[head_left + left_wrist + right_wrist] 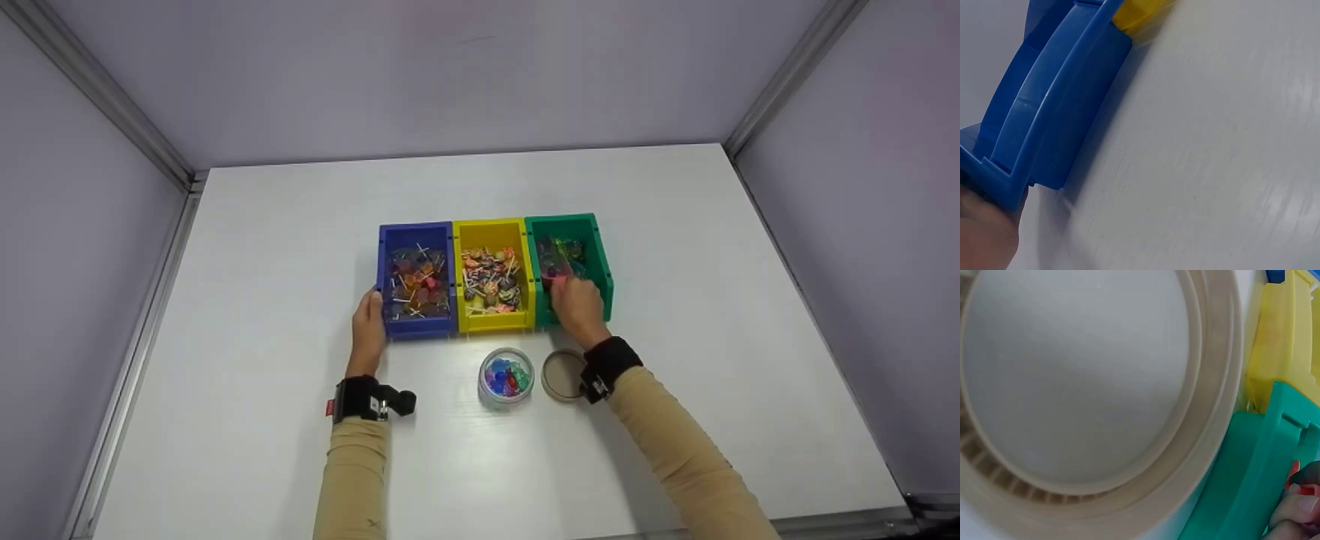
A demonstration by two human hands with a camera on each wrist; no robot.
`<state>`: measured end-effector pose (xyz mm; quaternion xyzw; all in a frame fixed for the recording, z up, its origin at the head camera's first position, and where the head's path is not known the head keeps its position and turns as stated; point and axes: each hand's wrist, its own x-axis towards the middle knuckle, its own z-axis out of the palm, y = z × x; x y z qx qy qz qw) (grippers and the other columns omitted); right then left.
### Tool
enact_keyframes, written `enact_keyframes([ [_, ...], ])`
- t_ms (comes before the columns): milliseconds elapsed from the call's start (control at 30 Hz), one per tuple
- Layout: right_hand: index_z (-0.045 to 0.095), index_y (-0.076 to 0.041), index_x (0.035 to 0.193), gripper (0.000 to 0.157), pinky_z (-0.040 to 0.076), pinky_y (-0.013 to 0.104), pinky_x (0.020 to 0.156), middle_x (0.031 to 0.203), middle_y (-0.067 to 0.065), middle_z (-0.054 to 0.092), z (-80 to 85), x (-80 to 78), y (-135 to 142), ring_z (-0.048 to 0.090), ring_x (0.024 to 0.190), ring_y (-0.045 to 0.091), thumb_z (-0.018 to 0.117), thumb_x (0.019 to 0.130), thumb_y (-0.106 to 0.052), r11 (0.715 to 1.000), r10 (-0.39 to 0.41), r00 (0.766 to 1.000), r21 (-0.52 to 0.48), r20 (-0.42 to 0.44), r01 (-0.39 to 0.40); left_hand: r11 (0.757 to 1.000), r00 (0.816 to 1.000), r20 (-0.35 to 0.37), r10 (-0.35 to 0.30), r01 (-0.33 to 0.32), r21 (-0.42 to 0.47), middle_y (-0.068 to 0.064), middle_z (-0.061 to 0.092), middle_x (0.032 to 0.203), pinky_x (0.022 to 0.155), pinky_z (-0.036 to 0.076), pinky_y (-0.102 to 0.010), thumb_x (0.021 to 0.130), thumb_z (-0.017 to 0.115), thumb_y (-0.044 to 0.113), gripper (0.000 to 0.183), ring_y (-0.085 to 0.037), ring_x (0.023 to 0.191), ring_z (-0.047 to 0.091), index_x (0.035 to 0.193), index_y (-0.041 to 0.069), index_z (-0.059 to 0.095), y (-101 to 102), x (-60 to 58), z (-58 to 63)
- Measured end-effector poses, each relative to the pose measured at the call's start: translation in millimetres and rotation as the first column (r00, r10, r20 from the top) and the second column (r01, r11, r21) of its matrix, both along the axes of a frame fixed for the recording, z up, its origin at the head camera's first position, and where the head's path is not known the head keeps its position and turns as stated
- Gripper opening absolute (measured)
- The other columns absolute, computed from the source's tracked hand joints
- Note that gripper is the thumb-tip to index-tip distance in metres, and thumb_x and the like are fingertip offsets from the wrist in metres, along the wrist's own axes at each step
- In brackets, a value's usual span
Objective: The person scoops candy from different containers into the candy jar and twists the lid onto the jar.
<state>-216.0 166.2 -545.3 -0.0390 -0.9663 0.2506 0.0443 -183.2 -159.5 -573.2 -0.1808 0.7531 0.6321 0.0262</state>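
Observation:
Three joined bins stand in a row in the head view: a blue bin [418, 327], a yellow bin [495, 322] and a green bin [604, 289]. My left hand [367, 334] holds the blue bin at its front left side; in the left wrist view part of that hand lies under the bin's rim. My right hand [579, 306] reaches into the green bin and grips a pinkish-red scoop [555, 271] by its handle. Green candies [574, 250] lie around the scoop. The right wrist view shows curled fingers [1302, 503] around the red handle.
A clear jar [506, 377] with colourful pieces stands in front of the yellow bin. Beside it, a round beige lid [562, 375] lies partly under my right wrist. Lollipops [420, 285] fill the blue bin, striped wrapped lollipops [491, 281] the yellow one. Walls enclose the white table [262, 247].

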Motion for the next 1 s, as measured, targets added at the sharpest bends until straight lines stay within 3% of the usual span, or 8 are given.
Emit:
enact_keyframes([
  [400, 0.037, -0.012, 0.060, 0.041, 0.028, 0.025, 0.048, 0.057, -0.001, 0.031, 4.1, 4.0, 4.1, 0.041, 0.056, 0.018, 0.051, 0.098, -0.018, 1.000, 0.010, 1.000, -0.020, -0.005, -0.010, 1.000, 1.000, -0.004, -0.004, 0.004, 0.012, -0.021, 0.028, 0.158, 0.127, 0.018, -0.044, 0.107, 0.028, 0.031, 0.054, -0.034, 0.150, 0.022, 0.150, -0.001, 0.027, -0.1, 0.5, -0.4],
  [667, 0.062, 0.004, 0.077, 0.031, 0.037, 0.029, 0.052, 0.061, 0.006, 0.043, 3.5, 8.0, 6.5, 0.046, 0.059, 0.020, 0.054, 0.097, -0.019, 0.999, -0.007, 1.000, -0.032, -0.018, 0.006, 1.000, 1.000, -0.028, 0.011, -0.011, 0.022, -0.022, 0.030, 0.157, 0.126, 0.020, -0.043, 0.107, 0.030, 0.028, 0.052, -0.035, 0.149, 0.024, 0.149, -0.003, 0.029, 0.4, 1.3, 1.1],
  [867, 0.060, 0.005, 0.075, 0.033, 0.045, 0.038, 0.055, 0.062, 0.012, 0.051, -1.2, 9.9, 8.7, 0.052, 0.060, 0.025, 0.053, 0.096, -0.019, 0.999, -0.008, 0.998, -0.054, -0.069, 0.005, 1.000, 1.000, -0.010, 0.008, -0.007, 0.023, -0.021, 0.029, 0.158, 0.126, 0.019, -0.043, 0.107, 0.030, 0.031, 0.054, -0.034, 0.150, 0.022, 0.150, -0.001, 0.028, 0.4, 1.0, 0.9],
  [1000, 0.058, 0.003, 0.072, 0.034, 0.042, 0.034, 0.053, 0.059, 0.006, 0.043, -2.8, 11.3, 10.3, 0.048, 0.059, 0.022, 0.052, 0.097, -0.019, 0.998, -0.013, 0.997, -0.059, -0.077, 0.009, 1.000, 1.000, 0.002, -0.002, 0.001, 0.026, -0.020, 0.028, 0.158, 0.127, 0.018, -0.043, 0.106, 0.030, 0.032, 0.055, -0.033, 0.150, 0.021, 0.151, 0.000, 0.027, 0.2, 0.2, -0.4],
])
